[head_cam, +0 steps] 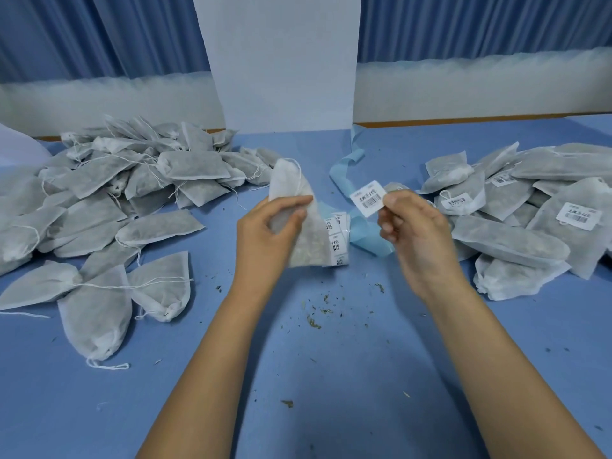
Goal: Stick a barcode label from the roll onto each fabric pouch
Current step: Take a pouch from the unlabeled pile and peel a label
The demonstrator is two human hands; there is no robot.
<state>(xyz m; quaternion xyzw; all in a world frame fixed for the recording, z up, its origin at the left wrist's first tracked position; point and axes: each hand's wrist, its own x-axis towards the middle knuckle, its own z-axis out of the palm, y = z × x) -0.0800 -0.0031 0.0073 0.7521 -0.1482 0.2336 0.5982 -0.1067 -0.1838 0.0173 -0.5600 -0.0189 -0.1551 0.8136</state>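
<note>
Barcode label (368, 198): a white sticker held up in the air above the middle of the table, printed side toward the person, not touching any pouch.
Right hand (414, 233): thumb and fingertips are pinched on the lower right corner of the barcode label; the other fingers are curled in.
Pouch in hand (287, 180): a grey-white fabric pouch, lifted off the table and tilted, its drawstring end up, just left of the label.
Left hand (265, 233): fingers and thumb are wrapped round the middle of that pouch.
Label strip (337, 241): a run of unused barcode stickers lies on the table just behind the held pouch, partly hidden by it.
Blue backing tape (351, 167): a pale blue ribbon curls from the strip toward the far edge of the table.
Left pile (116, 193): a heap of pouches with loose strings, no stickers showing.
Right pile (516, 243): pouches stacked up, several with a sticker (578, 216) on top.
Table (331, 376): covered in blue, with dry herb crumbs (314, 321) scattered between the forearms.
Backdrop: blue curtains (99, 34) on either side of a white panel (281, 61).
</note>
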